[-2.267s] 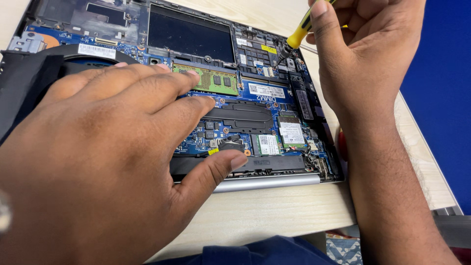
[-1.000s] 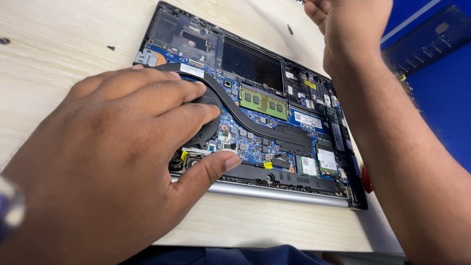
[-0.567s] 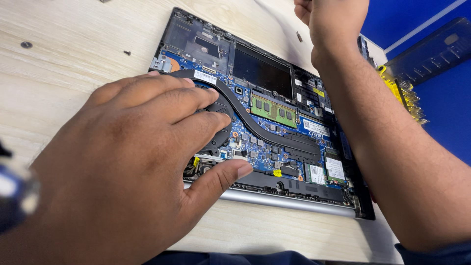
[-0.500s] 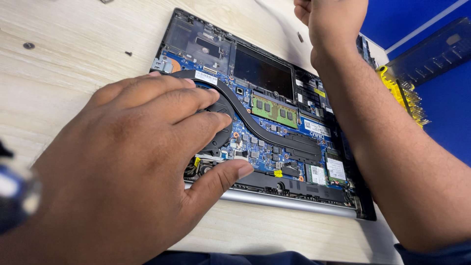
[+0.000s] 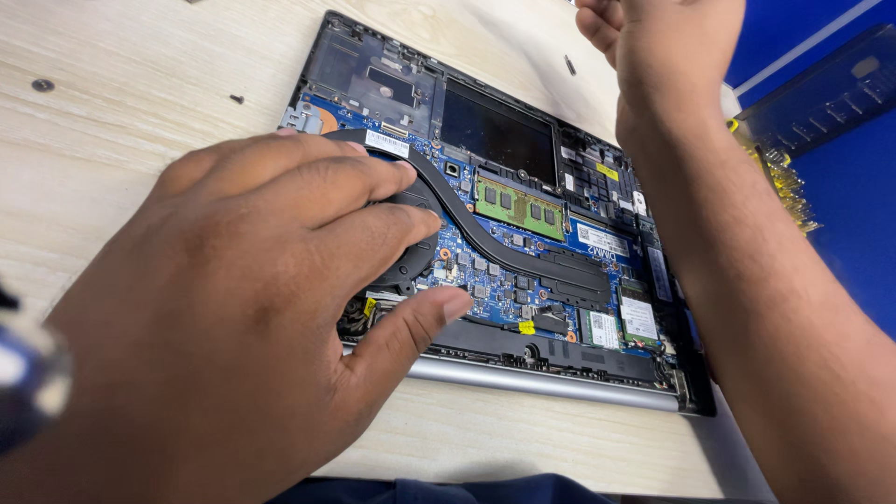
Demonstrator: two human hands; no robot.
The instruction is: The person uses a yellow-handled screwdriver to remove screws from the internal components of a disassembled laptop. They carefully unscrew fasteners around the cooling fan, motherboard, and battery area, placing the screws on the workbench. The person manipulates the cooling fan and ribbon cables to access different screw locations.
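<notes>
An open laptop [image 5: 597,245] lies bottom-up on the wooden table [image 5: 112,140], with its blue circuit board, green memory module [image 5: 521,207] and black heat pipe [image 5: 532,266] exposed. My left hand [image 5: 233,308] lies flat on its near left part. The fingers are spread over the round black fan [image 5: 417,254] and the thumb tip rests near the silver hinge bar [image 5: 551,385]. This hand holds nothing. My right hand [image 5: 667,51] hovers above the laptop's far right corner. Its fingers are curled and cut off by the top edge, so anything in it is hidden.
Small loose screws lie on the table: one at far left [image 5: 42,85], one beside the laptop's left corner [image 5: 237,98], one beyond its far edge [image 5: 569,65]. A clear plastic box with yellow parts [image 5: 793,140] sits at right on a blue surface [image 5: 859,252].
My right hand has lifted from the board toward the far right corner, and the yellow screwdriver it held is out of view. My left hand stays on the fan.
</notes>
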